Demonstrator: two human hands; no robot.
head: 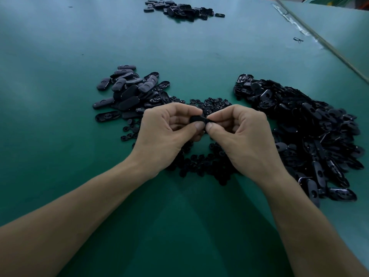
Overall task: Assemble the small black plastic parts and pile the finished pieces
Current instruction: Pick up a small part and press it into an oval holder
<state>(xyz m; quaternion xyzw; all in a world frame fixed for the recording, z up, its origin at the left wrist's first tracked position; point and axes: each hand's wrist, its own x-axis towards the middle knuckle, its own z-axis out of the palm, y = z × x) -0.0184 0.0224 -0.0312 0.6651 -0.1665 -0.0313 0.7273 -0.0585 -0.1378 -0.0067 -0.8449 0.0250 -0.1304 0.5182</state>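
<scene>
Head view looks down two bare forearms to the left hand (167, 134) and right hand (239, 136), which meet above the green table (60, 76). Each hand pinches one end of a single oval black piece (197, 119) between thumb and forefinger, the other fingers curled into the palm; the thumbs nearly touch at its middle. That two-ended grip suits steadying a shell while something is pressed in, so the step in hand is probably seating a clip.

Under and just beyond the hands lies a scatter of small clips (201, 164), kept closest because each assembly seems to need one. Right of the right hand spreads a large heap of oval shells (303, 124), many hollow side up, likely the stock. Left of the left hand sits a smaller pile of ovals (127, 90), mostly smooth side up, likely the finished ones. Far beyond both hands lies another dark pile (179, 9), its far edge cut by the frame.

Fingers cover most of the held piece, so whether a clip is already in it cannot be told. Dim light blurs the right heap, and a stray object (298, 39) far to the right is too small to name.
</scene>
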